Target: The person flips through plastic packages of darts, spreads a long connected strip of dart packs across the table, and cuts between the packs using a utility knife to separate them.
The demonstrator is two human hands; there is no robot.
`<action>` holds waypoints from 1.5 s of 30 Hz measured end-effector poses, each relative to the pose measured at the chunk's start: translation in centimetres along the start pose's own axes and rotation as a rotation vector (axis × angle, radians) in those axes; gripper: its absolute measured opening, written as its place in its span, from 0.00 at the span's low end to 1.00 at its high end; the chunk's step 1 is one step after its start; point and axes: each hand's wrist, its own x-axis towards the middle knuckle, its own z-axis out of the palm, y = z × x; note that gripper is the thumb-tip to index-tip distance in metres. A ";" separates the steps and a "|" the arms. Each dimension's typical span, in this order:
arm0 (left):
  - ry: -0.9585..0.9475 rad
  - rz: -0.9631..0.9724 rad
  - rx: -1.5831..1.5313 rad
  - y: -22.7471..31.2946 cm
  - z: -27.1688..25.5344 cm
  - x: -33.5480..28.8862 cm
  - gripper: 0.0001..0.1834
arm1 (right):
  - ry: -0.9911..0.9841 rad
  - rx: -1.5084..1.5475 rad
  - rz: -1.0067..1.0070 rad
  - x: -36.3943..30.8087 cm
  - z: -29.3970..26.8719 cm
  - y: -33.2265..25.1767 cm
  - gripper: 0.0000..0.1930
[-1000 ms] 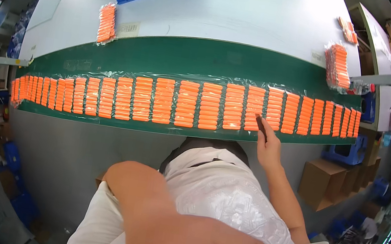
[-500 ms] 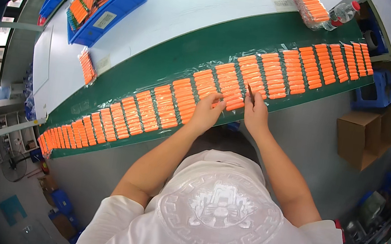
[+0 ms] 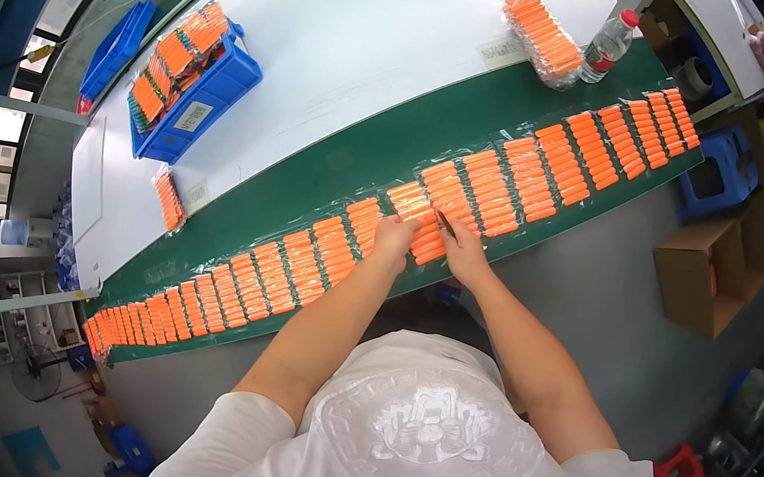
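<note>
A long row of packs of orange sticks (image 3: 304,266) in clear film lies along a green mat (image 3: 295,194). My left hand (image 3: 394,240) is closed at the near left edge of one pack (image 3: 411,201), which sits slightly turned from its neighbours; the fingertips are partly hidden. Just to its right, my right hand (image 3: 466,255) is closed around a slim dark tool (image 3: 445,224), its tip pointing up and left over the packs. Whether it is a blade or a pen I cannot make out.
On the white table (image 3: 332,44) stand a blue crate (image 3: 209,109) of orange bundles, a loose orange bundle (image 3: 169,199), a wrapped bundle (image 3: 542,37) and a clear bottle with a red cap (image 3: 608,47). Cardboard boxes (image 3: 691,285) and a blue stool (image 3: 722,176) are at the right.
My left hand has come down onto a pack, which now sits turned. The right hand, still gripping the dark tool, is closer to the left one. The whole view has shifted.
</note>
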 end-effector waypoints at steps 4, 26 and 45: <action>0.188 0.352 0.437 1.4 0.0 -0.9 0.10 | 0.048 0.131 0.064 0.6 -1.0 -0.8 0.14; -0.015 0.809 0.918 -0.2 -8.2 -0.6 0.17 | 0.282 0.206 0.291 -8.5 -7.2 -1.8 0.16; -0.093 1.151 1.264 -0.9 -22.2 2.0 0.31 | 0.131 -0.805 -0.021 3.0 17.8 -7.7 0.15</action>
